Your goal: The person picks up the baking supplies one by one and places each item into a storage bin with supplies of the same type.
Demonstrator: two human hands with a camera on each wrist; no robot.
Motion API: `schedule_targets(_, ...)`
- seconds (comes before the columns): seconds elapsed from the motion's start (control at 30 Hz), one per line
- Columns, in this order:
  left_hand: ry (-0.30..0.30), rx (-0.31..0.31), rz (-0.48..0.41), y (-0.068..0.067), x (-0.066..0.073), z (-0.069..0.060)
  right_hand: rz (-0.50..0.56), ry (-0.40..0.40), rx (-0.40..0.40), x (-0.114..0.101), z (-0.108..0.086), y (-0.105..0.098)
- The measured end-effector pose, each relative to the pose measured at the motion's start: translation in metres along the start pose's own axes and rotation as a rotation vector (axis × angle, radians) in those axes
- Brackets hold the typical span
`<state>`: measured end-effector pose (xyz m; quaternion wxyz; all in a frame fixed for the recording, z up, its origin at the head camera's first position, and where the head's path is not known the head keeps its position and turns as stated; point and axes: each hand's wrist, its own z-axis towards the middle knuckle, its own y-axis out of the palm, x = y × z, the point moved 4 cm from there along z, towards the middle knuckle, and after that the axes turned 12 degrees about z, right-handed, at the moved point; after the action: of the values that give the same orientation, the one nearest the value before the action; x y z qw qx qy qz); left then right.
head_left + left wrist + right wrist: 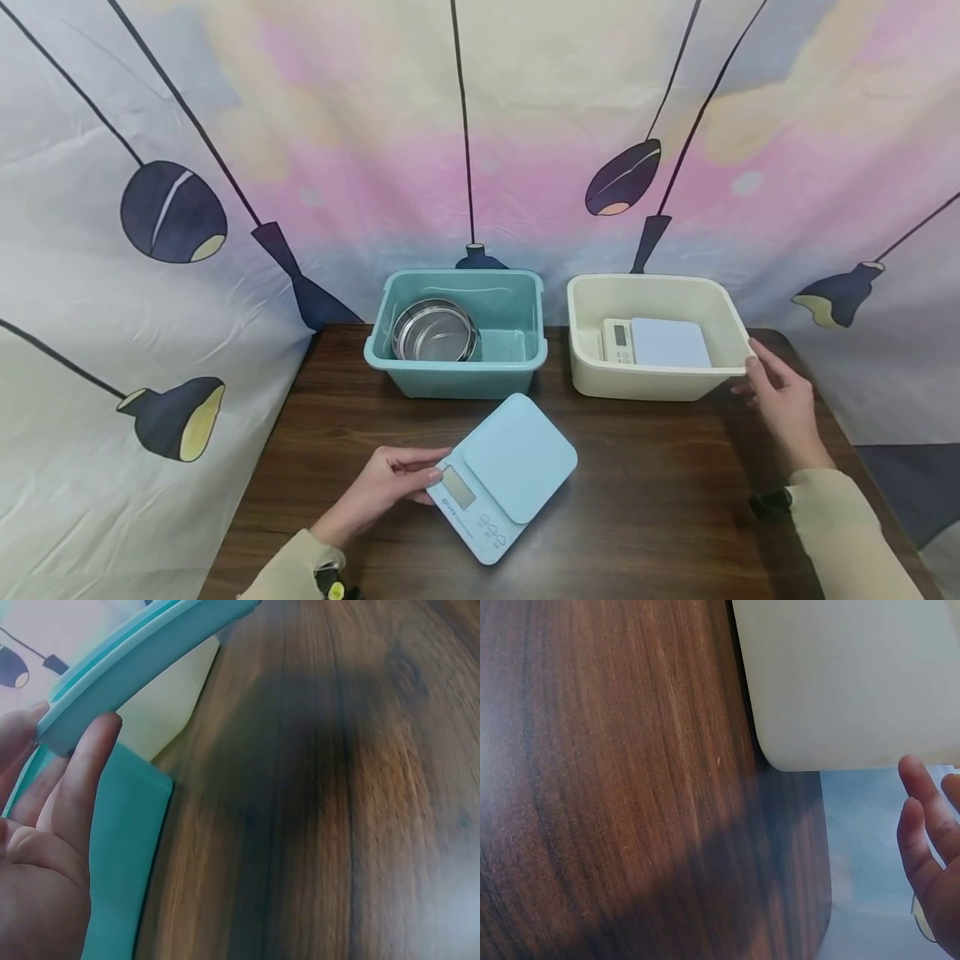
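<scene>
In the head view a light-blue digital kitchen scale (517, 467) is tilted above the table in front of the two basins. My left hand (393, 479) pinches its left edge beside the display, thumb on top and fingers underneath. The left wrist view shows the scale's edge (142, 675) raised off the wood between thumb and fingers. At the right, my right hand (783, 404) touches the rim of a cream plastic basin (645, 383) near its front right corner. Inside that basin lies a white kitchen scale (670, 342). In the right wrist view, loosely extended fingers (915, 832) reach the basin's end.
Left of the cream basin stands a teal plastic basin (457, 382) holding round metal sieves (435, 332). Both basins sit at the back of the dark wooden table (645, 508). A cloth backdrop (360, 167) printed with lamps hangs right behind them.
</scene>
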<state>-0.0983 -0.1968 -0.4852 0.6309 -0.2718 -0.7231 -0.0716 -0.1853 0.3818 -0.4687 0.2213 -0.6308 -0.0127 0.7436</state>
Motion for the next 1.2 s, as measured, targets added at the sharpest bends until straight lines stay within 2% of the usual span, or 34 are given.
schedule_targets(0.37, 0.03, -0.023, -0.01, 0.01, 0.023, 0.015, 0.014, 0.005, 0.022, 0.003, 0.002, 0.0)
schedule_targets(0.8, 0.127, -0.062, 0.02, 0.028, 0.059, 0.049, 0.003, -0.009, 0.002, 0.003, 0.0, 0.0)
schedule_targets(1.2, 0.186, -0.052, 0.055, 0.041, 0.095, 0.08, 0.004, -0.004, 0.008, 0.0, -0.002, 0.001)
